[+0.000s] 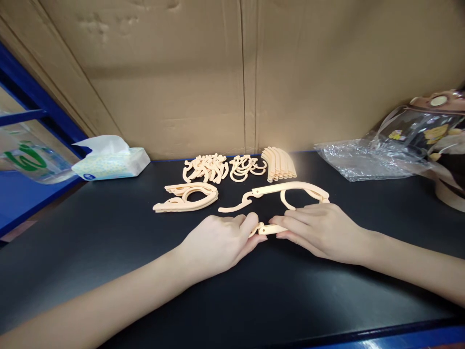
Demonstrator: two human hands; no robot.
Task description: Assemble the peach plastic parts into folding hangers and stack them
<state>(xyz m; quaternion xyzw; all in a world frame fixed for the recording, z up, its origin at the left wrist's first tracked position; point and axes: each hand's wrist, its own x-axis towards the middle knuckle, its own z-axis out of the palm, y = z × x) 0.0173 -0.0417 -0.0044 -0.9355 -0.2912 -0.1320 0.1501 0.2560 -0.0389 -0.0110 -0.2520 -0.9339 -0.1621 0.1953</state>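
My left hand (pixel 225 240) pinches a small cream end piece (pixel 255 230) between thumb and fingers, most of it hidden. That piece meets the end of a cream hanger arm (pixel 271 230), gripped by my right hand (pixel 323 232). Beyond my hands is the hanger's other curved arm (pixel 290 186), with a slim curved end piece (pixel 234 209) at its left tip. A round hook (pixel 286 199) shows between the two arms; their right-hand joint is partly covered by my right fingers. Folded cream hangers (pixel 189 206) lie stacked to the left.
Behind are a pile of small curved pieces (pixel 207 167), a group of hooks (pixel 245 167) and a row of hanger arms (pixel 279 165). A tissue pack (pixel 112 162) sits back left. Clear plastic wrap (pixel 370 157) and a transparent bag (pixel 417 128) are at right on the black tabletop (pixel 236 305).
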